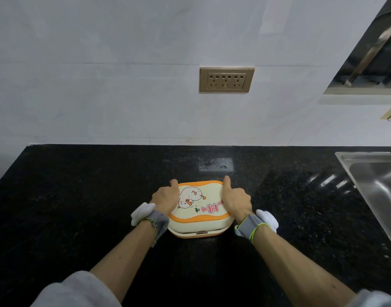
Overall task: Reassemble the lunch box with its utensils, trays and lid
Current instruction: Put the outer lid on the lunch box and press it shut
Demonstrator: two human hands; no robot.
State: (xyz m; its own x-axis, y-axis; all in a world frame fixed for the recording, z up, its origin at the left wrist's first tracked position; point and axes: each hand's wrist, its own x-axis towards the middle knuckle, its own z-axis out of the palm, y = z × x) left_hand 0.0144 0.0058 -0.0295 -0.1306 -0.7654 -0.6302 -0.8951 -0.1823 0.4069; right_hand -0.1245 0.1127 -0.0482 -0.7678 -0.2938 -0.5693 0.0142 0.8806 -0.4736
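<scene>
A cream and orange lunch box [199, 218] sits on the black counter [79, 196], with its cartoon-printed lid [196, 200] on top. A front latch shows at its near edge. My left hand [165, 199] grips the box's left side, thumb lying along the lid's far left corner. My right hand [235, 200] holds the right side the same way, thumb up on the far right corner. The fingers of both hands are hidden behind the box's sides. No utensils or trays are in sight.
A steel sink [376, 185] sinks into the counter at the right edge. A gold wall socket [226, 80] sits on the white tiled wall behind. A dark window sill lies at the upper right. Both wrists wear grey bands with white pads.
</scene>
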